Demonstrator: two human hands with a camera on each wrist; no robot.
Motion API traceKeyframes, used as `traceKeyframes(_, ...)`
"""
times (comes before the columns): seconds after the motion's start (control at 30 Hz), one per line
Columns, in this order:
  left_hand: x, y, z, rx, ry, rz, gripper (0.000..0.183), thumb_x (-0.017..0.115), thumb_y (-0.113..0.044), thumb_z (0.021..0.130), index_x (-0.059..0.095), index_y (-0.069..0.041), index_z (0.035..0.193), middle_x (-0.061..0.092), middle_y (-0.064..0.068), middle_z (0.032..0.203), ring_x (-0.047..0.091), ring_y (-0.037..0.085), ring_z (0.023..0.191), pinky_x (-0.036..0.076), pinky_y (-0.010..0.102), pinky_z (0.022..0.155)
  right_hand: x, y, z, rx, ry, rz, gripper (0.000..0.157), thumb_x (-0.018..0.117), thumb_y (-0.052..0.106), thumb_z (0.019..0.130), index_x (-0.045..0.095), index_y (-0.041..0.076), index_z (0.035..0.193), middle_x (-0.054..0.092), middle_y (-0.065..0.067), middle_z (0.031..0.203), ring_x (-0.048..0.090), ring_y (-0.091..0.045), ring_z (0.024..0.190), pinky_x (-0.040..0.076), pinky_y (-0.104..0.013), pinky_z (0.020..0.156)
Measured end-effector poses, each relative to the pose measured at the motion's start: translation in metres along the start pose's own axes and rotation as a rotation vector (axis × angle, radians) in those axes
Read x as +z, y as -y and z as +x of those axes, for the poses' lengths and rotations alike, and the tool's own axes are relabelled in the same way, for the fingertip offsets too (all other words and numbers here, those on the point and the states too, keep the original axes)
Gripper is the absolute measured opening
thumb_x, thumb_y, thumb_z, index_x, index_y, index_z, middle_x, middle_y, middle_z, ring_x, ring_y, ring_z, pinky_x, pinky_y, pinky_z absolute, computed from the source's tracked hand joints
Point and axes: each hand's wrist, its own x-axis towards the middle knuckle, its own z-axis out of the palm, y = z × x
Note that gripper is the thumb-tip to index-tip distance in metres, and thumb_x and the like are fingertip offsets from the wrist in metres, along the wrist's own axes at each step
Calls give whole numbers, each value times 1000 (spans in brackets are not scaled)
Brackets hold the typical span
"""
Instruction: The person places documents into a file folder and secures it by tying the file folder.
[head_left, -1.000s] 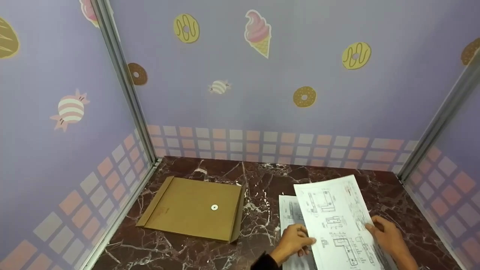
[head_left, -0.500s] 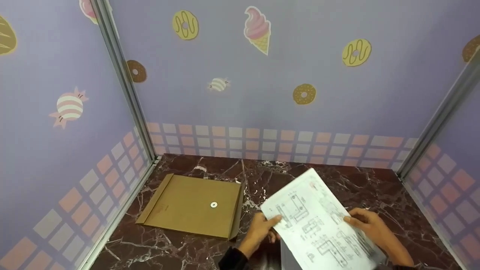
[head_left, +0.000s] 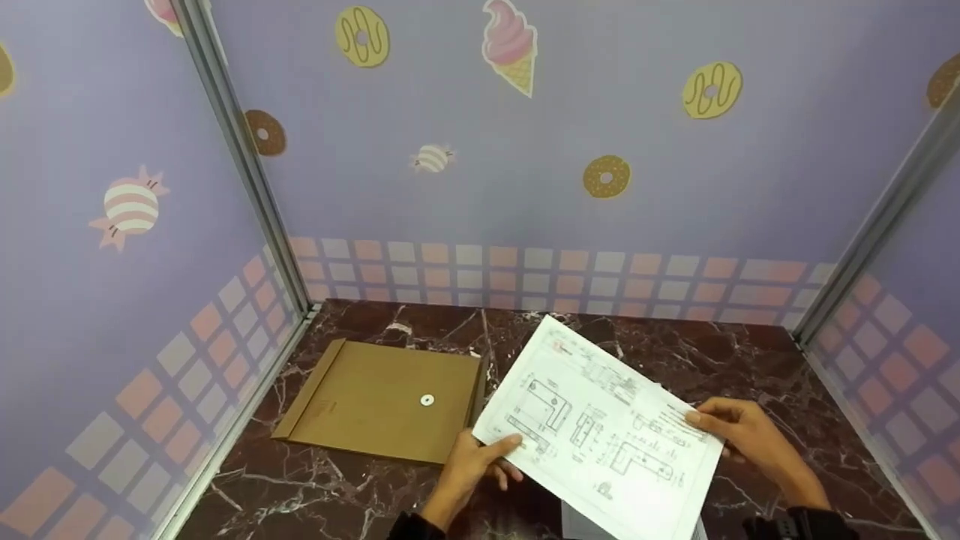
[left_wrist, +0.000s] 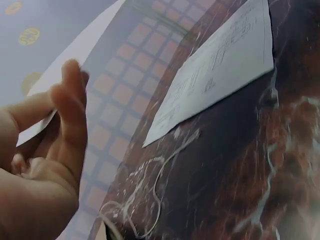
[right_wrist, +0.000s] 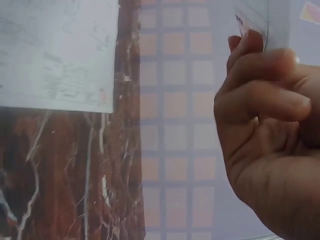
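A white printed sheet with technical drawings is held tilted above the table between both hands. My left hand pinches its left edge, thumb on top and the other fingers beneath. Over at the right edge, my right hand grips the paper between thumb and fingers. More printed paper lies flat on the table under the held sheet, mostly covered in the head view. To the left lies a brown kraft file envelope with a white button, close to my left hand.
The dark red marbled tabletop ends at a patterned purple wall. Metal corner posts stand at left and right. A thin pale string shows near the table edge in the left wrist view.
Both hands have kept hold of the sheet, carrying it leftward and turning it anticlockwise towards the envelope. The envelope has stayed in place while the head view tilted slightly down.
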Motion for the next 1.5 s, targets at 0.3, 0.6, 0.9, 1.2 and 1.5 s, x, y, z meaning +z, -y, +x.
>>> traceKeyframes(0.3, -22, -8, -17, -36, 72, -10, 29, 60, -20, 99, 64, 8, 103, 74, 24, 83, 73, 21, 63, 58, 29, 54, -5, 7, 4, -42, 68, 31, 37, 58, 22, 100, 60, -9, 119, 59, 1, 67, 49, -6, 51, 43, -35, 44)
traceKeyframes(0.6, -45, -11, -31, -67, 251, 87, 33, 54, -17, 102, 61, 15, 109, 72, 30, 93, 74, 19, 67, 59, 28, 55, -2, 19, 15, -84, -14, -11, 33, 59, 21, 100, 63, -6, 117, 60, -1, 70, 46, -8, 51, 41, -30, 44)
traceKeyframes(0.9, -49, -5, -38, -59, 137, 91, 31, 61, -14, 98, 63, 17, 103, 70, 35, 94, 73, 16, 66, 58, 26, 57, 6, 25, 25, -20, -134, 2, 41, 62, 35, 97, 63, 0, 119, 72, -5, 89, 61, -17, 61, 50, -31, 51)
traceKeyframes(1.2, -54, 0, -42, -62, 176, 44, 36, 50, -18, 104, 63, 15, 99, 73, 25, 90, 72, 16, 66, 58, 26, 58, 7, 22, 29, -62, -24, 46, 39, 62, 25, 98, 61, -3, 124, 72, -7, 86, 53, -14, 57, 50, -30, 53)
traceKeyframes(1.5, -49, 0, -37, 146, -221, 587, 38, 56, -32, 101, 77, -3, 90, 76, 8, 80, 65, 10, 72, 51, 23, 64, 6, 25, 31, 32, -177, 102, 46, 62, 31, 98, 57, -2, 129, 70, 2, 88, 54, -10, 55, 47, -25, 52)
